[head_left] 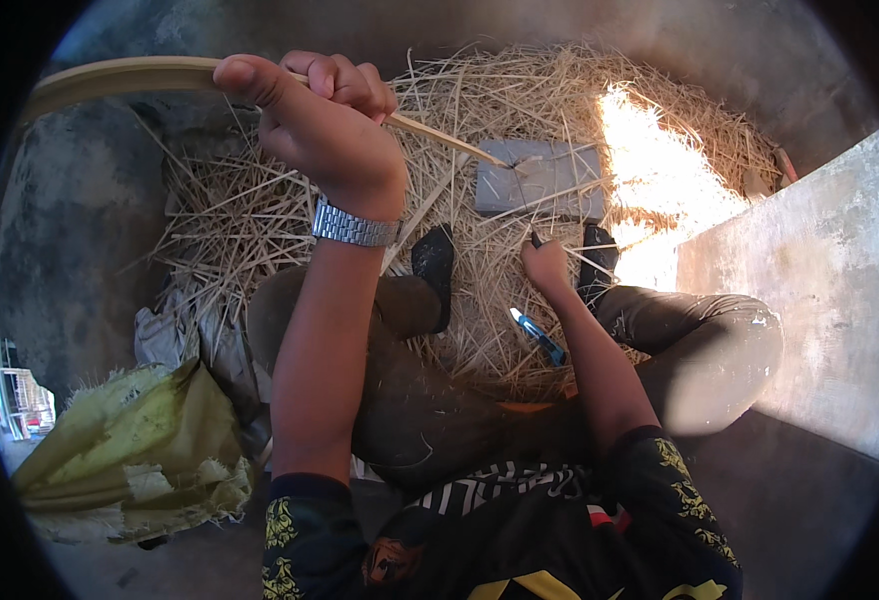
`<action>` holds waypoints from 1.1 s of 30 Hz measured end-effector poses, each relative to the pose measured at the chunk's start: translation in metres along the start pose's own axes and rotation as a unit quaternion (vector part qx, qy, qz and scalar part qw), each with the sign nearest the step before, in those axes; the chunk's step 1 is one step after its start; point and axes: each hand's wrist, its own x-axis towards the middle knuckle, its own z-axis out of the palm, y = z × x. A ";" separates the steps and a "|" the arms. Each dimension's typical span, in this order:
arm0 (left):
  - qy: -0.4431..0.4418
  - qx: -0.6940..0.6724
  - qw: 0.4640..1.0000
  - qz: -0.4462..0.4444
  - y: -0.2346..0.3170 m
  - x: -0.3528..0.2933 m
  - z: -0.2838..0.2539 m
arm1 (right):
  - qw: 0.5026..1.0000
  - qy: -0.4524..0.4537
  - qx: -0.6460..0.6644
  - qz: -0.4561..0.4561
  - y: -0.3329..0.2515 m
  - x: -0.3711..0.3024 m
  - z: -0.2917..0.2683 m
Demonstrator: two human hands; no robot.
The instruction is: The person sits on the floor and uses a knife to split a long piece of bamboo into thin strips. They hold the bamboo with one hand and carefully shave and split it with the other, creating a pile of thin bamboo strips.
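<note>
- nearest, at 8 o'clock, a green sack [145,440] lies crumpled beside the person's leg, apart from the work.
- at 4 o'clock a blue cutter [542,338] lies loose between the legs; neither hand touches it, so it seems to have no part at this moment.
- between 2 and 3 o'clock the right hand [548,268] is closed around a thin dark tool [536,239] aimed toward 12; its far end is too fine to make out.
- past the feet [433,262], at 1 o'clock, a grey block [572,190] lies flat among the litter.
- at 11 o'clock the raised left hand [325,140] grips a long pale strip [155,72], fingers curled round it.
- the strip bows in from 10 o'clock, passes through that fist and ends over the block at 1 o'clock; whether its tip touches there cannot be told.
- farthest, slivers [520,95] heap thickly from 12 to 2 o'clock, which suggests plenty of cutting is done, though how much came from this strip is unclear.
- the strip itself looks midway: it is in one long piece, both hands are occupied, and most of its length probably remains to be worked.
</note>
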 end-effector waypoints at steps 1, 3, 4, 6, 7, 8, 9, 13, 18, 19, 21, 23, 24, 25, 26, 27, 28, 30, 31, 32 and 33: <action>0.001 -0.002 1.000 0.005 0.001 0.001 -0.001 | 0.999 0.007 -0.032 -0.011 0.007 0.002 -0.006; 0.001 -0.006 1.000 0.014 0.001 0.003 -0.001 | 0.999 -0.030 0.016 0.036 0.008 0.007 -0.001; -0.003 -0.007 1.000 0.011 0.000 0.007 -0.003 | 0.989 -0.074 0.094 0.091 -0.006 0.006 -0.002; -0.010 -0.009 1.000 0.005 -0.001 0.014 -0.009 | 0.914 -0.221 0.283 0.190 -0.012 0.008 -0.004; -0.002 -0.011 1.000 0.006 -0.002 0.014 -0.007 | 0.836 -0.318 0.385 0.227 -0.009 0.011 -0.008; 0.006 -0.013 1.000 0.006 -0.003 0.014 -0.005 | 0.736 -0.406 0.476 0.257 -0.007 0.014 -0.013; 0.014 -0.015 1.000 0.007 -0.003 0.014 -0.002 | 0.815 -0.332 0.415 0.232 -0.005 0.015 -0.015; 0.031 -0.010 0.999 0.006 -0.002 0.015 0.003 | 0.980 -0.097 0.173 0.000 -0.078 -0.010 -0.035; 0.006 -0.016 1.000 0.013 -0.002 0.010 -0.002 | 0.997 -0.048 0.042 -0.054 -0.067 -0.009 -0.027; 0.003 -0.025 1.000 0.010 0.001 0.007 0.006 | 1.000 -0.001 -0.028 0.013 -0.016 0.010 -0.007; -0.026 -0.039 0.999 -0.012 -0.002 0.005 -0.008 | 0.996 -0.015 -0.068 0.050 0.018 0.016 -0.004; -0.025 -0.040 0.999 -0.009 -0.006 0.002 -0.011 | 0.996 -0.065 -0.009 0.057 0.024 0.038 -0.002; -0.012 -0.030 0.999 -0.012 -0.004 0.004 -0.014 | 0.993 -0.093 0.017 0.064 0.028 0.040 0.003; 0.000 -0.028 1.000 -0.010 -0.002 0.013 -0.015 | 0.961 -0.186 0.158 0.131 0.024 0.039 0.003; 0.012 -0.026 1.000 -0.009 -0.001 0.018 -0.015 | 0.896 -0.272 0.292 0.194 0.021 0.036 0.004; 0.018 -0.029 0.999 -0.014 -0.002 0.017 -0.015 | 0.801 -0.348 0.417 0.250 0.018 0.033 0.004; 0.033 -0.033 0.999 -0.011 -0.004 0.017 -0.017 | 0.732 -0.419 0.471 0.258 0.009 0.030 -0.004; 0.046 -0.033 0.998 -0.006 -0.007 0.019 -0.014 | 0.821 -0.314 0.388 0.276 -0.012 0.023 -0.011; 0.048 -0.029 0.998 -0.003 -0.006 0.018 -0.011 | 0.856 -0.257 0.348 0.282 -0.027 0.019 -0.014; 0.048 -0.026 0.998 -0.006 -0.007 0.017 -0.009 | 0.887 -0.203 0.320 0.264 -0.042 0.014 -0.019; 0.038 -0.026 0.999 0.002 -0.005 0.021 -0.007 | 0.938 -0.154 0.271 0.153 -0.057 0.016 -0.020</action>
